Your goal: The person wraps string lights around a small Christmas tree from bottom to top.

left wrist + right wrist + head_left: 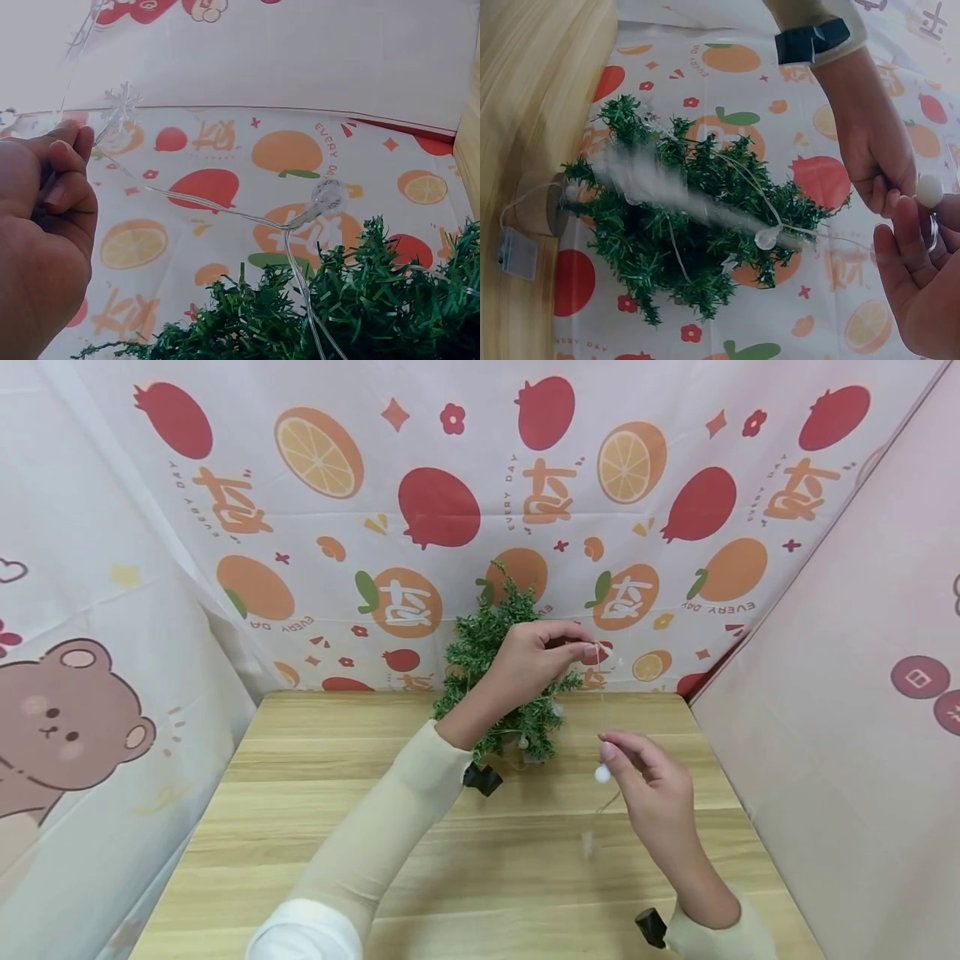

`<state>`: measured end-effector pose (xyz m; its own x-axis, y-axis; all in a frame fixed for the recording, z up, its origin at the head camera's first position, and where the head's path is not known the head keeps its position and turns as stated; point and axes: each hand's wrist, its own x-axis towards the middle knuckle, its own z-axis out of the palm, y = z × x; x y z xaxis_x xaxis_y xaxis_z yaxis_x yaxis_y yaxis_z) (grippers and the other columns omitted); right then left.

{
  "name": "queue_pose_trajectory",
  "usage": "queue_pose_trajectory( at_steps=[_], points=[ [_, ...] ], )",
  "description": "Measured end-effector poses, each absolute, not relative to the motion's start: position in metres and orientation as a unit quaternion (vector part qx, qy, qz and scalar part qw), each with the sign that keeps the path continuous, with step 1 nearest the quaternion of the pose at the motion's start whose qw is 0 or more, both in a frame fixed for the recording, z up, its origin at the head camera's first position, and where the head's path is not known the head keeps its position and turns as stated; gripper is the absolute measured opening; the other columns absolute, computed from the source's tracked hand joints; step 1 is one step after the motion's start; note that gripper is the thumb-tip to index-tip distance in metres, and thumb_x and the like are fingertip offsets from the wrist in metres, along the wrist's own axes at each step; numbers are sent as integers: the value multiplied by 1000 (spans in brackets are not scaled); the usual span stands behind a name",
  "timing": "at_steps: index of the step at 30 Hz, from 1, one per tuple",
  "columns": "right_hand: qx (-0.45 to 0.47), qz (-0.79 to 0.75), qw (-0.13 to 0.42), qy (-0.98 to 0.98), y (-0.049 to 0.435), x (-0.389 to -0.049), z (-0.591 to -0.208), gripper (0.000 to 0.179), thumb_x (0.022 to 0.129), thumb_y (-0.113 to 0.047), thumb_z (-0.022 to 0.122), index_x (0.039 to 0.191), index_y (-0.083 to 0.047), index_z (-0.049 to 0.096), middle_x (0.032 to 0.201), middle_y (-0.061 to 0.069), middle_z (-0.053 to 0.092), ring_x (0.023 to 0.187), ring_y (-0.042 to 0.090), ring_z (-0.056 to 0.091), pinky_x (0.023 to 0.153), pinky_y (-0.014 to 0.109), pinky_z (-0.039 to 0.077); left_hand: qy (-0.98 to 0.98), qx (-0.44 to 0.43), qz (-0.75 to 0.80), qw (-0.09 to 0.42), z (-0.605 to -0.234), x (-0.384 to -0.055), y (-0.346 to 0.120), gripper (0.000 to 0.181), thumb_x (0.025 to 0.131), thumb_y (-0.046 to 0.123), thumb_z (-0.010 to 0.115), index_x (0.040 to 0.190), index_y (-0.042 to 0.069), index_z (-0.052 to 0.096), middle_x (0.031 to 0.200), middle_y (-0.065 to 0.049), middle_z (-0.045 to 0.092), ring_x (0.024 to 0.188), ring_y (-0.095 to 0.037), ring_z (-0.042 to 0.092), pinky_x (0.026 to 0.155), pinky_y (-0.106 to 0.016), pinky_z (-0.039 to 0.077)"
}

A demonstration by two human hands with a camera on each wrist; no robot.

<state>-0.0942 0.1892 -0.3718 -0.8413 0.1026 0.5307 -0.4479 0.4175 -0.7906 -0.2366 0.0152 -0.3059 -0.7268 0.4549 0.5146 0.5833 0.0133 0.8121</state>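
While the tree [482, 647] stands at the table's [281, 793] twelve o'clock, the left hand [536, 656] pinches the light string [289, 226] at the tree's three o'clock and the right hand [660, 789] pinches it at four, apparently to prevent tangling.

We note a smooth wood-grain tabletop [262, 793] with low sheen and a creased, matt cloth backdrop [465, 439]. We class the tree [480, 647] as rough, bristly plastic, the wire [300, 281] as glossy, clear plastic, and the ball [929, 190] as smooth.
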Motion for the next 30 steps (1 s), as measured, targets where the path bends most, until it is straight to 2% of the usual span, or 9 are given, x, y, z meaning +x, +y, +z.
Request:
queue_pose_trajectory(
  at_steps=[5, 10, 14, 16, 20, 22, 26, 27, 30],
  points=[
    [113, 556, 259, -781, 189, -93, -374, 15, 98, 0, 63, 107, -4, 75, 91, -7, 72, 75, 6, 64, 64, 17, 51, -713, -344, -610, 39, -302, -245, 22, 15, 97, 24, 70, 103, 13, 77, 61, -12, 56, 56, -32, 49, 55, -34, 44],
    [118, 581, 251, -765, 190, -93, -375, 14, 99, 1, 61, 105, 1, 73, 82, -2, 68, 70, 11, 65, 64, 20, 55, -718, -299, -628, 17, -296, -259, 25, 16, 97, 22, 69, 105, 10, 76, 69, -14, 59, 62, -32, 52, 60, -39, 45],
    [111, 574, 250, -772, 191, -93, -375, 14, 99, -1, 62, 105, -1, 74, 83, -3, 69, 70, 10, 65, 64, 20, 56, -712, -288, -640, 5, -294, -271, 29, 15, 98, 22, 69, 106, 11, 76, 74, -21, 58, 70, -41, 52, 65, -42, 45],
    [112, 568, 251, -776, 191, -92, -375, 13, 98, -1, 63, 105, -2, 75, 83, -3, 69, 69, 10, 65, 64, 20, 56, -706, -289, -647, 5, -294, -277, 30, 16, 98, 23, 69, 105, 11, 76, 75, -19, 59, 72, -43, 52, 65, -43, 45],
    [117, 557, 254, -782, 190, -91, -376, 14, 98, -1, 63, 104, -4, 75, 82, -3, 69, 68, 11, 64, 63, 20, 55, -706, -280, -650, 7, -295, -286, 32, 18, 98, 26, 68, 105, 11, 76, 77, -6, 64, 68, -33, 52, 65, -43, 48],
    [118, 556, 256, -782, 190, -91, -376, 14, 98, -1, 63, 104, -4, 76, 82, -3, 69, 67, 11, 64, 63, 21, 55, -711, -268, -649, 7, -296, -289, 33, 17, 99, 26, 68, 105, 12, 76, 79, -4, 66, 65, -29, 53, 69, -46, 52],
    [124, 548, 249, -789, 192, -90, -377, 14, 99, -3, 63, 106, -2, 74, 82, -1, 69, 68, 11, 65, 63, 21, 56, -717, -247, -651, 15, -295, -293, 34, 15, 99, 24, 67, 102, 13, 77, 82, -3, 68, 66, -32, 54, 71, -50, 52],
    [124, 546, 246, -791, 192, -90, -377, 14, 99, -4, 63, 107, -2, 74, 82, 0, 69, 69, 11, 65, 63, 22, 56, -717, -244, -653, 19, -294, -295, 35, 14, 99, 23, 67, 102, 13, 77, 83, -3, 68, 67, -34, 54, 68, -48, 52],
    [123, 546, 233, -795, 192, -88, -377, 15, 100, -6, 63, 109, -1, 73, 83, 2, 70, 71, 10, 67, 63, 25, 58, -720, -236, -652, 34, -292, -299, 35, 16, 99, 23, 67, 102, 9, 76, 83, -2, 67, 66, -29, 54, 58, -37, 46]
  ],
)
